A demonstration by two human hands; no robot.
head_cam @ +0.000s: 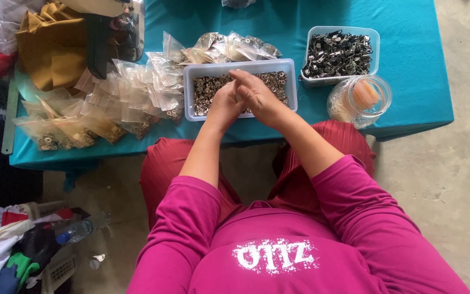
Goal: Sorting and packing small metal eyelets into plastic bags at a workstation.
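1. Head view: left hand (pixel 225 103) & right hand (pixel 258 93) meet over the tray of small metal fasteners (pixel 205 90) on the teal counter (pixel 409 60); fingers (pixel 239 74) pressed together, pinched item hidden.
2. Judgement: keep hands low over tray so drops land inside; filled little bags (pixel 137 92) lie just left.

A low table (pixel 409 60) in teal cloth (daylit) stands on grey concrete floor (pixel 452 179) — scuffed.

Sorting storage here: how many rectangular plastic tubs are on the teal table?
2: one tub of small metal pieces under both hands, and another tub of dark clips, back right. Others may be hidden by the bags.
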